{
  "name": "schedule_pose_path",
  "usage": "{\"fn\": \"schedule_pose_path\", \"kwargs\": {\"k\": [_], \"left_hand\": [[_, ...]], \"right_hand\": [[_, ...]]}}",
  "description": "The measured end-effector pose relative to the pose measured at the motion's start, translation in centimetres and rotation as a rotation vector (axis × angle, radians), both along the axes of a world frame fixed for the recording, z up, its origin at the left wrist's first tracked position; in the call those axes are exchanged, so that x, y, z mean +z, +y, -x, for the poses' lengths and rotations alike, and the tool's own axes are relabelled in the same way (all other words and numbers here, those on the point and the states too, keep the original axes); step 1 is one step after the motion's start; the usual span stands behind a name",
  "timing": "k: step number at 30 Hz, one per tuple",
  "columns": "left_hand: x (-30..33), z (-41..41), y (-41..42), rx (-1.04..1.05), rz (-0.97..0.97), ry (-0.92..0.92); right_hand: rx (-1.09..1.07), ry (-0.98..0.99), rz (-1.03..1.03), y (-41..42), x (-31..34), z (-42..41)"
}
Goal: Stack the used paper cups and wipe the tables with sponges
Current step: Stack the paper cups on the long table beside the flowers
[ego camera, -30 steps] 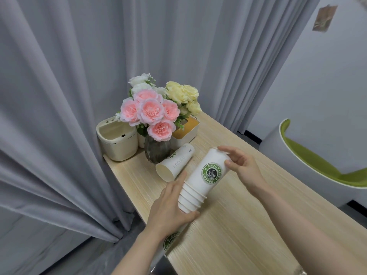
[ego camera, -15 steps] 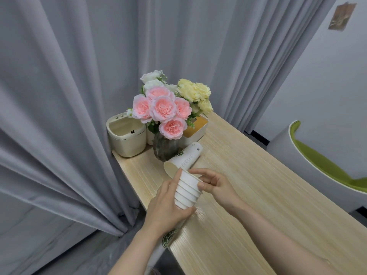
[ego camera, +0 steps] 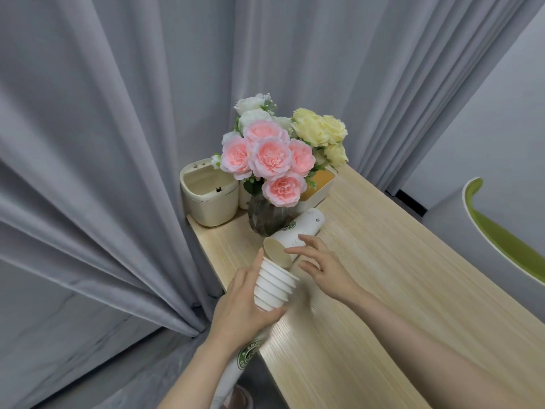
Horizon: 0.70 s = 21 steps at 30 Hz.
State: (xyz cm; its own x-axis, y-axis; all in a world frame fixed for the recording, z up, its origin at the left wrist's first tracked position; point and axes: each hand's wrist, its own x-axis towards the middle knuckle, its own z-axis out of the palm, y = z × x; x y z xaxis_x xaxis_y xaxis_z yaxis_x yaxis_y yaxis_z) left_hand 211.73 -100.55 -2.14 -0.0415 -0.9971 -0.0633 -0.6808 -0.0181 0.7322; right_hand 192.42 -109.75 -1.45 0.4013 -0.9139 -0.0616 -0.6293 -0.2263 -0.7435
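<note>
Over the table's (ego camera: 383,290) near edge, the left hand (ego camera: 239,308) is gripping the cup stack (ego camera: 272,286), while the right hand (ego camera: 320,262) is hovering spread, touching a lying cup (ego camera: 298,233). Behind that cup, a vase (ego camera: 267,216) of flowers (ego camera: 274,152) is crowding it, beside a bin (ego camera: 211,196) and tray (ego camera: 317,191).

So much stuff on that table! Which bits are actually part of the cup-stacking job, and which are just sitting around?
Part of the job:
stack of paper cups, held in the left hand
loose paper cup lying on its side, the open right hand reaching for it
wooden table

Just sitting around:
flower vase
cream bin
tray with orange inside
green chair
</note>
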Motion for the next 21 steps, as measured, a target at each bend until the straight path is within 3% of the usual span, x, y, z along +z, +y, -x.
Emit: {"fn": "schedule_pose_path", "kwargs": {"k": [7, 12, 18, 21], "left_hand": [[-0.7, -1.7, -0.7, 0.013, -0.011, -0.044], [-0.8, -2.4, -1.6, 0.014, -0.025, -0.073], [-0.6, -1.4, -2.3, -0.014, -0.017, -0.047], [-0.4, -0.2, -2.2, -0.04, -0.005, -0.044]], "right_hand": [[0.297, 0.573, 0.168, -4.5, -2.4, -0.9], [0.353, 0.767, 0.509, -5.1, -3.5, -1.8], [0.268, 0.733, 0.616, -4.2, -2.5, 0.2], [0.133, 0.539, 0.551, -3.6, -1.5, 2.5]]}}
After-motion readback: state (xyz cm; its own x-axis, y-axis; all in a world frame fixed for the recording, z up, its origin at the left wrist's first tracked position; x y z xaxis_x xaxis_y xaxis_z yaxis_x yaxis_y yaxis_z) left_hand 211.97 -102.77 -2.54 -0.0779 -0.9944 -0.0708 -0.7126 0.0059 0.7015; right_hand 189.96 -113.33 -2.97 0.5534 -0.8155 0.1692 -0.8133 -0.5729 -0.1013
